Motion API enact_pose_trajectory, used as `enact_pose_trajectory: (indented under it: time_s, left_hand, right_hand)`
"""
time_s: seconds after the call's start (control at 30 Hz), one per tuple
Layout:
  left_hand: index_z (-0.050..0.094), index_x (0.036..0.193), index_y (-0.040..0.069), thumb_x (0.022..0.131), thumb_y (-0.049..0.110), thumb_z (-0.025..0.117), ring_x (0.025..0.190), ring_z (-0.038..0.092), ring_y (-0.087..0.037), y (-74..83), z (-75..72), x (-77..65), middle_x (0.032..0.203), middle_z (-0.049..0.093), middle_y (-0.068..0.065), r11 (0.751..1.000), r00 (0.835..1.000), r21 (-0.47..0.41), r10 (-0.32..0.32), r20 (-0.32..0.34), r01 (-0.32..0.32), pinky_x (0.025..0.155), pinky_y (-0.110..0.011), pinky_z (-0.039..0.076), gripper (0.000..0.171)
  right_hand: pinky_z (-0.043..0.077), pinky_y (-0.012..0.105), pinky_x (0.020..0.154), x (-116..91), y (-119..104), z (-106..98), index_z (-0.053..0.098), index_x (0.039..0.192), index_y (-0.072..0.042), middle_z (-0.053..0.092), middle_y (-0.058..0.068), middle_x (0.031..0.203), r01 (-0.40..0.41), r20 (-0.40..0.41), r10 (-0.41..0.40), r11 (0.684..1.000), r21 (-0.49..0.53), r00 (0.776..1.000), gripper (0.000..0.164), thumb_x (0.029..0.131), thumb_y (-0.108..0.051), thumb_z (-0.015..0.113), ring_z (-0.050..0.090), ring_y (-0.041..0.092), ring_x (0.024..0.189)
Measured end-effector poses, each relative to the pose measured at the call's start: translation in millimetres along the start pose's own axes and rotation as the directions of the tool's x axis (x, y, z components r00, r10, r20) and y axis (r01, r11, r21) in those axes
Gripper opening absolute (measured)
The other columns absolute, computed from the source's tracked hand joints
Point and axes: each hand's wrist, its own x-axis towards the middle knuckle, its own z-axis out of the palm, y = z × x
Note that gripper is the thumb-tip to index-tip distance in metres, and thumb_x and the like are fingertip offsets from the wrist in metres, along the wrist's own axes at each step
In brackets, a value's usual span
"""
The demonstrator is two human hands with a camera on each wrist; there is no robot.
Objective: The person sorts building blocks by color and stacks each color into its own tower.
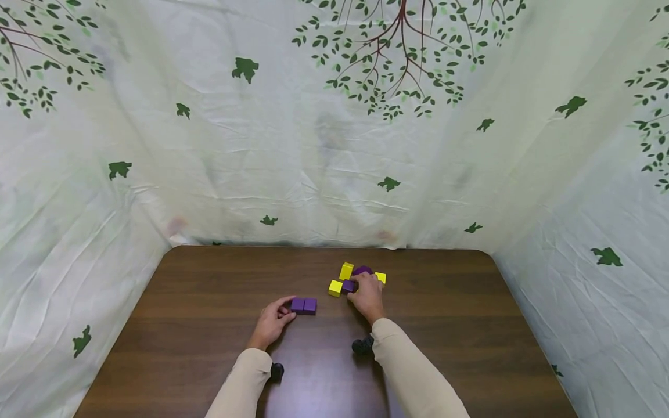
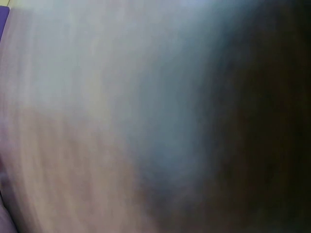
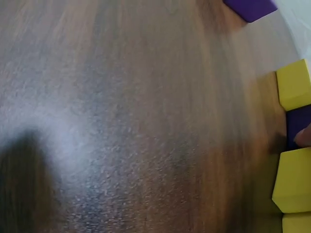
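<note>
Two purple blocks [image 1: 304, 306] sit side by side on the wooden table. My left hand [image 1: 270, 322] holds the left one of them, index finger at its far edge and thumb at its near edge. Farther right, my right hand [image 1: 367, 295] reaches over a cluster of blocks. Its thumb and fingers grip a purple block [image 1: 347, 286] beside a yellow block [image 1: 335, 288]. In the right wrist view, a fingertip [image 3: 303, 138] lies against that purple block, between two yellow ones. The hand partly covers the cluster in the head view.
Around the right hand are another yellow block [image 1: 346, 271], a purple piece [image 1: 362, 270] and a yellow block [image 1: 381, 278]. The table [image 1: 219, 290] ends at a white cloth [image 1: 313, 191] printed with leaves, which also hangs at both sides.
</note>
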Motion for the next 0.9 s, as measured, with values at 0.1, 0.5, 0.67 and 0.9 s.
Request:
enact_pose_trajectory:
  time_s: [0.1,0.5,0.67,0.9]
  left_hand:
    - [0.066,0.119,0.005,0.082,-0.002,0.072,0.072,0.051,-0.013,-0.6,0.0,0.6,0.081,0.057,-0.004,1.0,1.0,0.0,0.001,0.002,-0.001,0.066,-0.024,0.042,0.038]
    - [0.066,0.119,0.005,0.082,-0.002,0.072,0.072,0.051,-0.014,-2.2,0.8,1.7,0.081,0.057,-0.005,1.0,1.0,0.0,-0.002,0.0,0.002,0.067,-0.025,0.043,0.038]
    - [0.066,0.119,0.006,0.082,-0.002,0.072,0.073,0.051,-0.014,-1.5,0.9,1.7,0.081,0.057,-0.005,1.0,1.0,-0.008,-0.013,0.001,0.013,0.067,-0.025,0.043,0.037]
    - [0.066,0.118,0.005,0.083,-0.001,0.072,0.073,0.051,-0.015,-1.4,-0.3,1.5,0.081,0.057,-0.005,1.0,1.0,-0.013,-0.014,0.003,0.014,0.066,-0.025,0.043,0.037]
  right_hand:
    - [0.036,0.046,0.089,-0.3,0.7,0.0,0.071,0.109,-0.004,0.065,0.01,0.106,0.008,0.019,-0.008,0.999,-0.036,1.0,0.038,0.074,-0.016,0.083,0.052,0.032,0.105]
    - [0.035,0.046,0.092,-1.9,4.7,0.6,0.07,0.111,-0.004,0.066,0.01,0.109,0.04,0.015,-0.04,0.999,-0.005,0.999,0.036,0.078,-0.016,0.081,0.053,0.032,0.106]
    - [0.035,0.047,0.094,-4.9,3.5,-1.9,0.07,0.112,-0.004,0.066,0.011,0.11,0.038,0.007,-0.038,0.999,0.031,0.999,0.036,0.079,-0.015,0.08,0.052,0.033,0.107]
    - [0.034,0.049,0.095,-8.1,0.6,-7.2,0.07,0.112,-0.004,0.066,0.012,0.112,0.03,0.002,-0.031,0.995,0.094,1.0,0.035,0.08,-0.015,0.079,0.053,0.034,0.109]
